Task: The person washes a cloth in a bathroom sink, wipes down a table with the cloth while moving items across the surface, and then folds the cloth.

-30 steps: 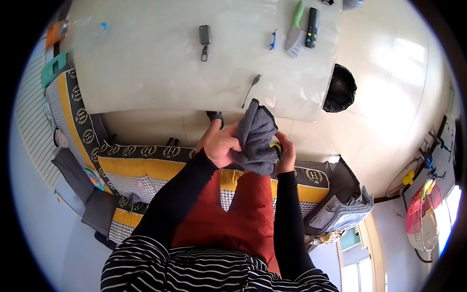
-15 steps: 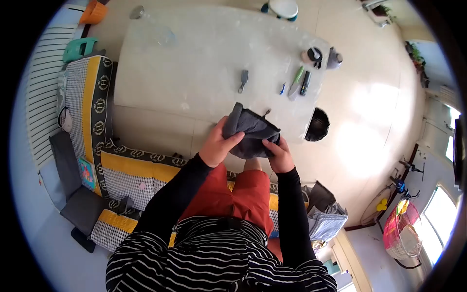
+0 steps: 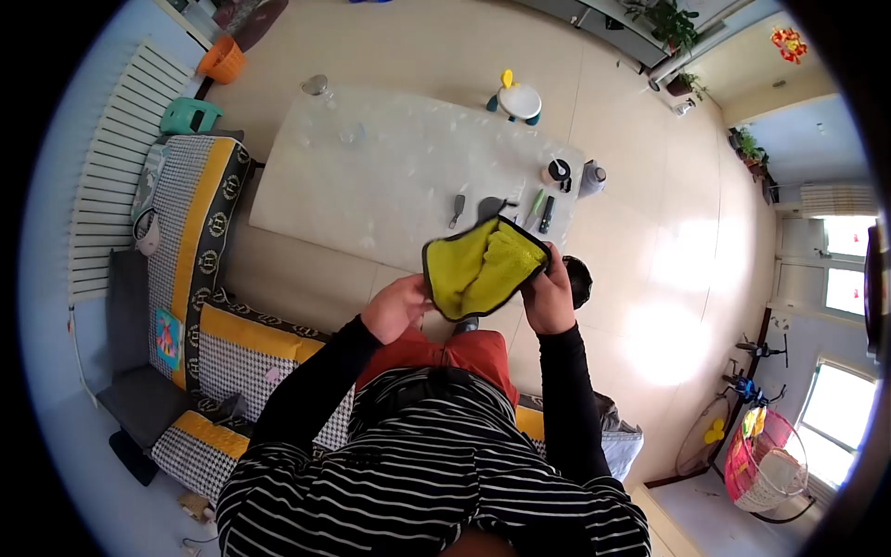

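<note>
A two-sided cleaning cloth [image 3: 478,265] hangs between my hands, its yellow-green fluffy face toward me. Black trim runs round it, and a piece of its grey side shows at the far edge. My left hand [image 3: 399,306] pinches the near left edge, its fingertips partly hidden behind the cloth. At the right corner my right hand [image 3: 551,299] grips it with thumb and fingers. Beyond the cloth, on the pale table [image 3: 325,200], lie a small grey brush-like tool [image 3: 458,211], a green-handled knife [image 3: 535,210] and a dark slim object [image 3: 547,214].
A lidded jar [image 3: 557,173] stands at the table's right end, with a grey container [image 3: 592,178] just past it. A black bin [image 3: 578,281] is on the floor to the right. Patterned sofas [image 3: 251,348] border the left and near side. A small stool [image 3: 517,100] stands beyond the table.
The cloth has been turned and spread, from its bunched grey side to its yellow-green side. Both hands still hold it. My view has shifted, showing more of the room beyond the table.
</note>
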Demonstrator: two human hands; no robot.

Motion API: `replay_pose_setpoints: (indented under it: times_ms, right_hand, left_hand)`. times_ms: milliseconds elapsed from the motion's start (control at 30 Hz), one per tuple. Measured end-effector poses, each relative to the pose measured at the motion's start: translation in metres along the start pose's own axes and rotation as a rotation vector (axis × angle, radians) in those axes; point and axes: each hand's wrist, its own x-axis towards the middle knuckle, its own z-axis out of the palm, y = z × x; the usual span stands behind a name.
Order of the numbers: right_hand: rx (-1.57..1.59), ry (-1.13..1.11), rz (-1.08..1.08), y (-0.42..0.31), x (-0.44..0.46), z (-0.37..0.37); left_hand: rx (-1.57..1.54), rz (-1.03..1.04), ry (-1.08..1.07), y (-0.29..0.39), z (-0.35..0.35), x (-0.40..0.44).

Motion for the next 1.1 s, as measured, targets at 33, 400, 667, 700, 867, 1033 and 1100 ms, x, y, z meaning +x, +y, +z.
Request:
replay_pose_setpoints:
  times_ms: [33,400,667,700,867,1033,1100]
  right_hand:
    - [0.007,-0.06,0.012,-0.011,-0.007,0.004]
    - [-0.013,-0.433,0.007,-0.071,-0.079,-0.036]
    - [0.401,-0.263,-0.01,-0.108,-0.095,-0.073]
    - [0.415,-0.425,-0.045,-0.12,-0.094,-0.074]
    - [0.413,-0.127,0.307,-0.101,-0.086,-0.094]
    - [0.247,-0.257,0.472,-0.035,-0.077,-0.123]
    - [0.147,-0.207,0.532,-0.036,-0.066,-0.119]
  left_hand:
    - [-0.17,-0.024,0.0,-0.008,0.012,0.002]
    - [1.15,0.638,0.537,-0.08,0.021,0.092]
    - [1.235,0.275,-0.073,-0.064,0.127,0.053]
    - [1.197,0.229,-0.039,-0.056,0.142,0.043]
    - [0.664,0.346,-0.035,-0.042,0.16,0.023]
    - [0.53,0.264,0.152,-0.053,0.105,0.013]
    - [0.432,0.331,0.173,-0.053,0.096,-0.007]
